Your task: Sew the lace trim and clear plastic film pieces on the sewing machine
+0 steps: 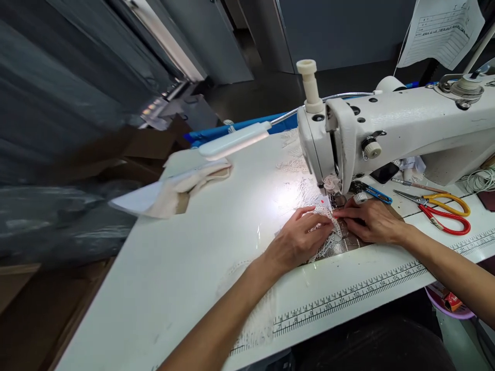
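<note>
A white sewing machine stands on the right of the white table, its needle area lit. White lace trim runs behind the needle and under the hands. My left hand lies on the lace just left of the presser foot, fingers bent and pressed on it. My right hand is right of the foot, thumb and fingertips closed on the lace edge. More lace lies beneath my left forearm, at the table's front edge. The needle tip is hard to make out.
Red and yellow scissors, a blue thread snipper and a pencil-like tool lie right of my right hand. A lamp hangs over the table's back. Folded cream fabric rests at the left. A printed ruler follows the front edge.
</note>
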